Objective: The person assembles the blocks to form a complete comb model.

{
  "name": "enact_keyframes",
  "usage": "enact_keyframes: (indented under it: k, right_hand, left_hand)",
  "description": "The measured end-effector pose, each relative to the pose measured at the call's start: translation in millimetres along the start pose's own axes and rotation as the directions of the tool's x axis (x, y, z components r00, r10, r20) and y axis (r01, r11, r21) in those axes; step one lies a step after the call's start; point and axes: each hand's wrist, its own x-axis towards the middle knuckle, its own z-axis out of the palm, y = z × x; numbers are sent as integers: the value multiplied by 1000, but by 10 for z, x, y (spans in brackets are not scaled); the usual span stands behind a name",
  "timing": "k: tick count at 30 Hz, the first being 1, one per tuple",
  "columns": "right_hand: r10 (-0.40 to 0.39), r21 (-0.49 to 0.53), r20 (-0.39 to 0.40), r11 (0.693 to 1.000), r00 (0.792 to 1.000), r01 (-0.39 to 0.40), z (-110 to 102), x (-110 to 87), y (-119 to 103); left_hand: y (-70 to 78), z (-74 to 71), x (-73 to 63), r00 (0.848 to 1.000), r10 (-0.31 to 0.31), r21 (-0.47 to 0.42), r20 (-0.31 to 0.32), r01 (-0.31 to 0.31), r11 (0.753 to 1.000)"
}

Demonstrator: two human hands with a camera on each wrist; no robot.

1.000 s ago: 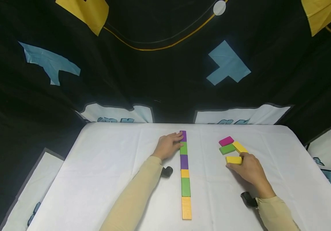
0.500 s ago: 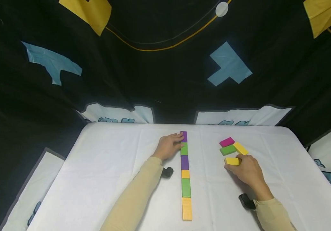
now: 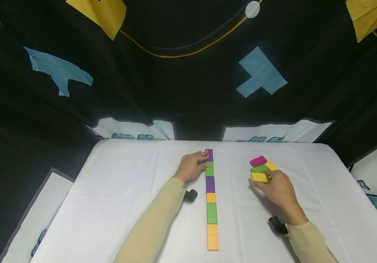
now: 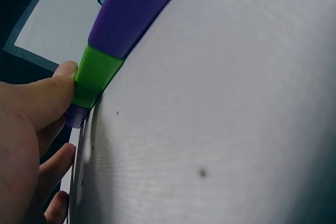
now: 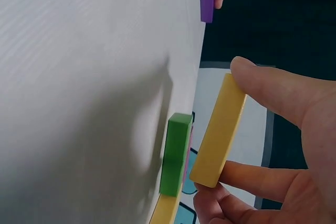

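A row of flat wooden blocks (image 3: pixel 211 213) in purple, green and yellow runs straight away from the person, end to end. At its far end my left hand (image 3: pixel 191 166) rests against the left side, fingers touching the purple block (image 3: pixel 209 155) and thumb against the green block (image 4: pixel 97 77). My right hand (image 3: pixel 278 188) pinches a yellow block (image 5: pixel 220 132) by its ends between thumb and fingers, raised off the cloth. Just behind it lie a green block (image 5: pixel 177 153), a magenta block (image 3: pixel 258 160) and another yellow block (image 3: pixel 271 166), partly hidden by the hand.
A white cloth (image 3: pixel 126 190) covers the table. Dark curtain (image 3: pixel 188 91) with yellow and blue patches hangs behind the far edge. Black wrist cameras sit on the left wrist (image 3: pixel 190 195) and the right wrist (image 3: pixel 277 225).
My right hand has moved a little left and away from the person with the yellow block, which now covers part of the loose blocks. The left hand has stayed in place.
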Motion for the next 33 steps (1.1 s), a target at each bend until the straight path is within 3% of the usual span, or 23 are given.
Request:
enact_keyframes:
  k: [12, 21, 33]
  right_hand:
    - [-7, 23, -10, 1000, 1000, 7, 59, 94, -150]
    - [46, 34, 22, 998, 999, -46, 179, 166, -322]
    - [-43, 1, 12, 999, 999, 43, 195, 376, -502]
  left_hand:
    - [-16, 24, 6, 1000, 3, 6, 8, -3, 1000]
    - [0, 46, -22, 1000, 8, 5, 6, -8, 1000]
    - [-7, 1, -2, 1000, 9, 11, 0, -9, 1000]
